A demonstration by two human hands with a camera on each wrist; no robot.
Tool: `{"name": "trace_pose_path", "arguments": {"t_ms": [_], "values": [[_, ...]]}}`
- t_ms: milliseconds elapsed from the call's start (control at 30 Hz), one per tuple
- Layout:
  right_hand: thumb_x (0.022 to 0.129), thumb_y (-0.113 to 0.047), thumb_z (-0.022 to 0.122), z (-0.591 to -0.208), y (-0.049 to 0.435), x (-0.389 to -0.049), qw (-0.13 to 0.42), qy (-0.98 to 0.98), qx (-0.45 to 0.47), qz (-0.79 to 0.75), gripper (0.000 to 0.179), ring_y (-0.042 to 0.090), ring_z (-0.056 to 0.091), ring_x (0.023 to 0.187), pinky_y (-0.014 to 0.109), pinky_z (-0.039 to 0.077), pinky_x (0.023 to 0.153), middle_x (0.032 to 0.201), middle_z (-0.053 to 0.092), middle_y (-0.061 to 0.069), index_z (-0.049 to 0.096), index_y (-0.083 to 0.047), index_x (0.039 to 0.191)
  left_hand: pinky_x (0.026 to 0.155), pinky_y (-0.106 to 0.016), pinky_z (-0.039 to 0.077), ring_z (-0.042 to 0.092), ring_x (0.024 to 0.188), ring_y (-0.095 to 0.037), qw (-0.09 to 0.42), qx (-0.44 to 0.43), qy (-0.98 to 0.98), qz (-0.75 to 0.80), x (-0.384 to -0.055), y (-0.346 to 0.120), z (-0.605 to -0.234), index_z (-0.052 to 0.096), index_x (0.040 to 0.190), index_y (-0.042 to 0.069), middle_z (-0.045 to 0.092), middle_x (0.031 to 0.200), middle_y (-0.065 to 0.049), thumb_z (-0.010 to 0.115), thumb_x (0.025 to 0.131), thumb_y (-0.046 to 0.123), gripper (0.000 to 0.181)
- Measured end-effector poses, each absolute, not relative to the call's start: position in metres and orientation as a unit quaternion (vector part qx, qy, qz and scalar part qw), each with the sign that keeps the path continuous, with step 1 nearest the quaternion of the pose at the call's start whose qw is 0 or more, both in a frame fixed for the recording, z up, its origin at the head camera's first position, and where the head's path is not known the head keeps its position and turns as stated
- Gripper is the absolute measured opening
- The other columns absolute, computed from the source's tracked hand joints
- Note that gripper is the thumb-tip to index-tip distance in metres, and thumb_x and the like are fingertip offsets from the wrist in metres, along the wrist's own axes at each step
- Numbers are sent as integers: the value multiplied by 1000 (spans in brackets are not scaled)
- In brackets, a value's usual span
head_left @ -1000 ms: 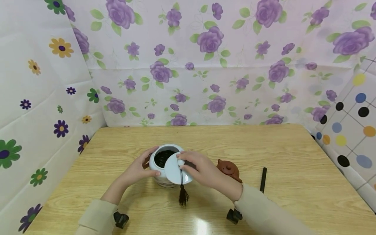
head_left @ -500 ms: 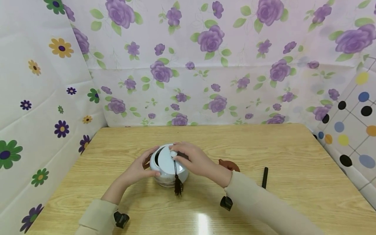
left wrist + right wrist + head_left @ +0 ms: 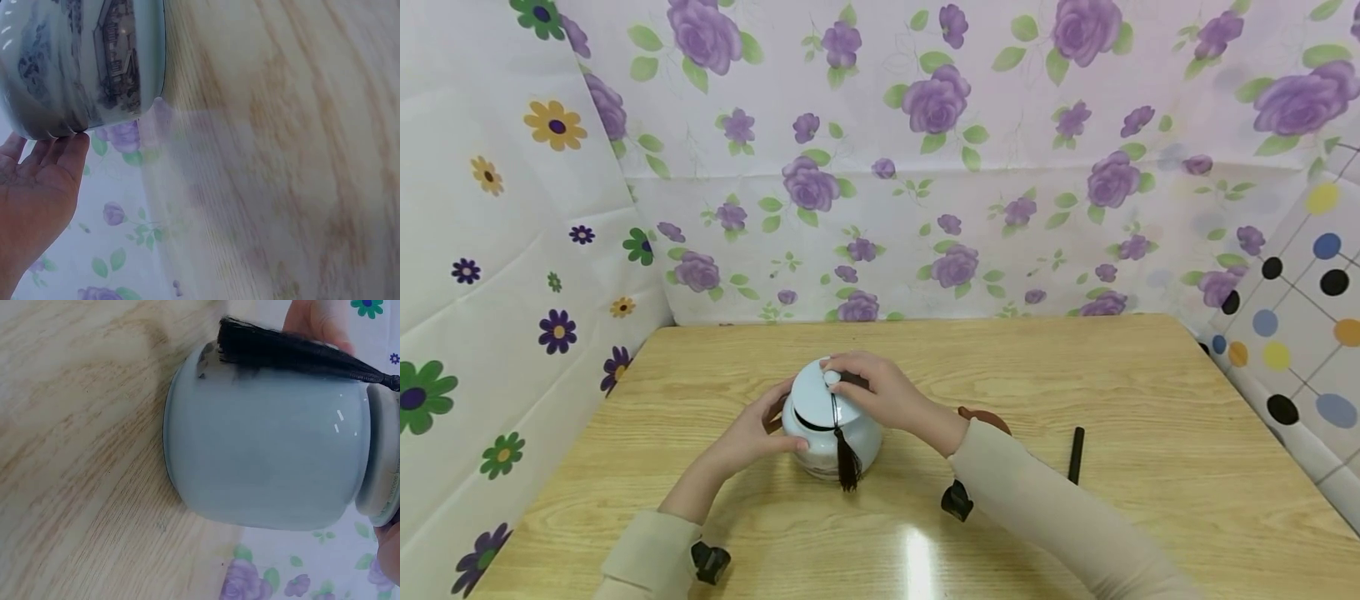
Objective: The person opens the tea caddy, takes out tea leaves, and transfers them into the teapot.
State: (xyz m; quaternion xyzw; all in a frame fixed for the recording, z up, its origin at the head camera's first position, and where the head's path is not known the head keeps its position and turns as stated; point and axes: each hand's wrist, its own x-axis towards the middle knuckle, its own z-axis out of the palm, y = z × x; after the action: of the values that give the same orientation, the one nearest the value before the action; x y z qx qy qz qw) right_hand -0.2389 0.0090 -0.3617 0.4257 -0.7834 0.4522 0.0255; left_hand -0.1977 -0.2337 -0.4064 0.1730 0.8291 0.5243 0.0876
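Observation:
A round white ceramic jar [image 3: 820, 461] stands on the table; its side in the left wrist view bears a grey painted building scene. My left hand [image 3: 756, 433] grips the jar's left side, thumb in front, fingers farther round [image 3: 37, 194]. My right hand [image 3: 880, 392] pinches the knob of the white lid [image 3: 808, 396]. The lid lies over the jar's mouth, with a dark gap showing at the front. From the knob a dark tassel [image 3: 848, 462] hangs down the jar's front. In the right wrist view, the lid [image 3: 384, 450] is partly cut off at the edge.
A reddish-brown clay piece [image 3: 988, 418] sits right of the jar, mostly behind my right forearm. Farther right lies a black stick [image 3: 1077, 454]. Flower-patterned cloth [image 3: 880, 242] hangs behind the wooden table [image 3: 1030, 354].
My right hand has brought the lid left and back over the jar's mouth, hiding the dark contents. The tassel moved along with it. My left hand has stayed on the jar.

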Motion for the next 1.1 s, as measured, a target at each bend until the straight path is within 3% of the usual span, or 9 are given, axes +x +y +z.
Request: {"name": "trace_pose_path", "arguments": {"t_ms": [867, 1100], "values": [[94, -15, 60, -366, 0, -241, 7, -801, 420, 427, 27, 29, 51, 126, 38, 41, 107, 128, 60, 14, 63, -3, 118, 109, -57, 31, 30, 137, -43, 54, 179, 829, 527, -195, -228, -402, 22, 149, 0, 32, 148, -24, 79, 78, 14, 92], [93, -18, 61, -363, 0, -243, -6, -815, 414, 405, 32, 27, 52, 124, 38, 43, 105, 128, 60, 13, 62, -3, 122, 107, -62, 31, 26, 138, -43, -19, 211, 827, 520, -192, -228, -395, 28, 148, 0, 28, 152, -21, 76, 79, 6, 84]]}}
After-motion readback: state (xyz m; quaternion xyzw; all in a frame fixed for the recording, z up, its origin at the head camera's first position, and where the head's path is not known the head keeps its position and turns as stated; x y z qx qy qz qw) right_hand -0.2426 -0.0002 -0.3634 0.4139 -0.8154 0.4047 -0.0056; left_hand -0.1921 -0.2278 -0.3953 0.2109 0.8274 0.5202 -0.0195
